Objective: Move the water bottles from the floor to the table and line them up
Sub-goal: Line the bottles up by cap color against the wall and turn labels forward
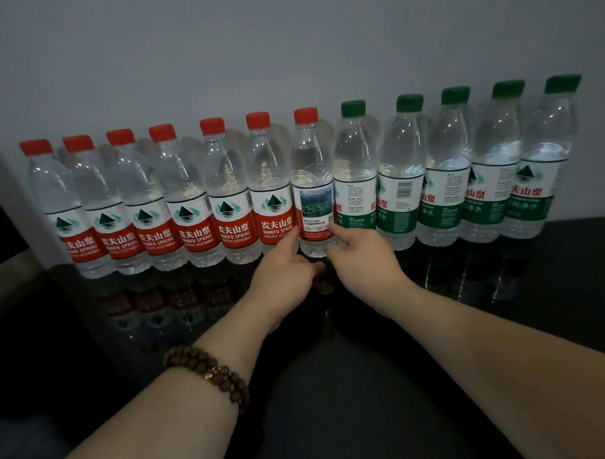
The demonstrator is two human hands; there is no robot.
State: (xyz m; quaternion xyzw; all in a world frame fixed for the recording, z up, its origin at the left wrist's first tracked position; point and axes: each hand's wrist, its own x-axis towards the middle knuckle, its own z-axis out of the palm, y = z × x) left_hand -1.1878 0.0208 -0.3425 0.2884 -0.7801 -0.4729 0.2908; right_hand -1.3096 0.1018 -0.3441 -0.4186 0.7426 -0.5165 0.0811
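Note:
A row of water bottles stands upright on the black glossy table (pixel 334 382), against the white wall. Several red-capped bottles (pixel 149 207) fill the left part and several green-capped bottles (pixel 447 190) the right. The last red-capped bottle (pixel 312 181) stands in the middle with its picture label facing me. My left hand (pixel 284 276) touches its lower left side with a straight index finger. My right hand (pixel 364 258) touches its lower right side the same way. The other fingers of both hands are curled in. The bottle's base is partly hidden behind my hands.
The white wall (pixel 288 51) rises directly behind the bottles. The table's left edge (pixel 52 279) drops off to a dim area beside it. A beaded bracelet (pixel 210 373) is on my left wrist. The bottles are mirrored in the tabletop.

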